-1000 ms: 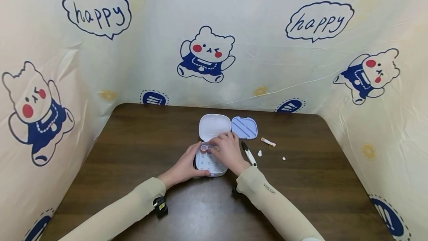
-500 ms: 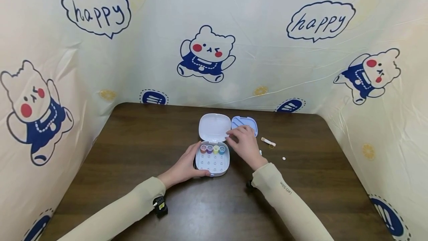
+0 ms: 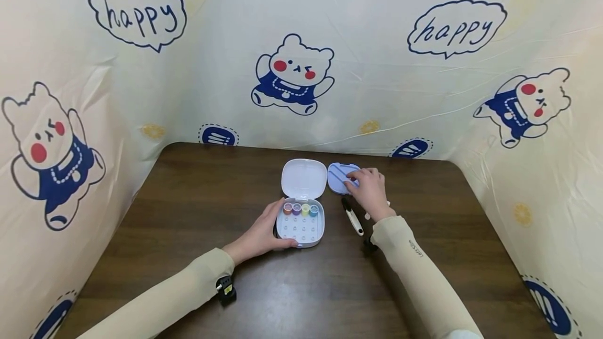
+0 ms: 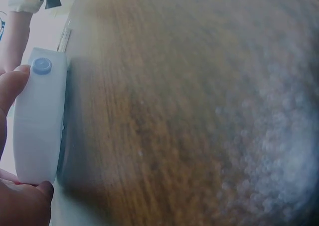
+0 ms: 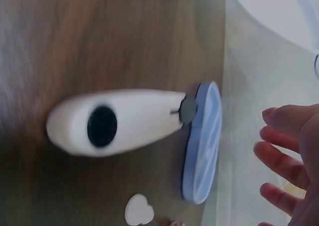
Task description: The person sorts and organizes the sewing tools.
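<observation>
A small white case [image 3: 301, 232] lies open on the brown table [image 3: 198, 208], its lid [image 3: 303, 178] folded back. Several coloured thread spools [image 3: 300, 208] stand in a row at the back of its base. My left hand [image 3: 277, 230] grips the base from the left, the thumb [image 4: 12, 86] lying along the case's side [image 4: 40, 121]. My right hand [image 3: 354, 180] reaches over a pale blue tray insert [image 3: 336, 176] to the right of the lid, fingertips touching it. The fingers [image 5: 284, 151] are spread and only slightly bent above the tray [image 5: 202, 141], holding nothing.
White thread snips [image 3: 353, 217] with a black tip lie just right of the case, close under my right wrist, and show large as snips [image 5: 114, 121]. A small white heart-shaped piece [image 5: 138, 209] lies near them. Printed plastic sheeting [image 3: 301, 56] walls the table on three sides.
My right hand has left the spools in the case and moved right and back to the blue tray insert, uncovering the spools and the snips. The left hand has kept its hold.
</observation>
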The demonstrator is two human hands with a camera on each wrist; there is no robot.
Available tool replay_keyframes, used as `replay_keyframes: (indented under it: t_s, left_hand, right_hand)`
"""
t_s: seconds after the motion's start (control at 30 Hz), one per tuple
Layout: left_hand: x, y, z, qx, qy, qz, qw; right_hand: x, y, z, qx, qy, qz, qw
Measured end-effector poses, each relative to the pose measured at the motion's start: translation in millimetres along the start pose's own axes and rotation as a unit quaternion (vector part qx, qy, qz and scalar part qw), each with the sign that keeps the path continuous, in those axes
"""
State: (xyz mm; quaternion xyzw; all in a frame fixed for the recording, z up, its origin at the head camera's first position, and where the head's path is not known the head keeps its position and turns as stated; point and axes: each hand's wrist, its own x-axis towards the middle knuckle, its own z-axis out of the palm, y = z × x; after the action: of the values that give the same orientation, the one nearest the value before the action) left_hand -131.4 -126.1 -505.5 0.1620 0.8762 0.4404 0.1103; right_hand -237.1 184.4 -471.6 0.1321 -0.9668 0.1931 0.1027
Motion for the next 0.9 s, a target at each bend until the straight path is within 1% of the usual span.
replay_keyframes:
  t_s: [0.1, 0.33, 0.67, 0.9]
  left_hand:
    - [-0.2, 0.3, -0.2, -0.003, 0.003, 0.000, 1.0000]
    - [-1.0, 0.1, 0.7, -0.008, -0.002, -0.010, 0.9999]
    - [-2.1, 0.1, 1.0, -0.011, 0.001, -0.006, 0.9999]
    - [-2.0, -1.4, 1.5, -0.014, 0.005, -0.004, 0.9999]
  right_hand:
    - [4.9, 6.9, 2.9, -0.011, -0.009, 0.010, 1.000]
    - [10.6, 17.4, 11.2, -0.023, -0.036, 0.029, 0.999]
    - [15.4, 21.8, 13.4, -0.050, -0.066, 0.059, 0.995]
    - [15.4, 22.5, 13.9, -0.060, -0.087, 0.066, 0.992]
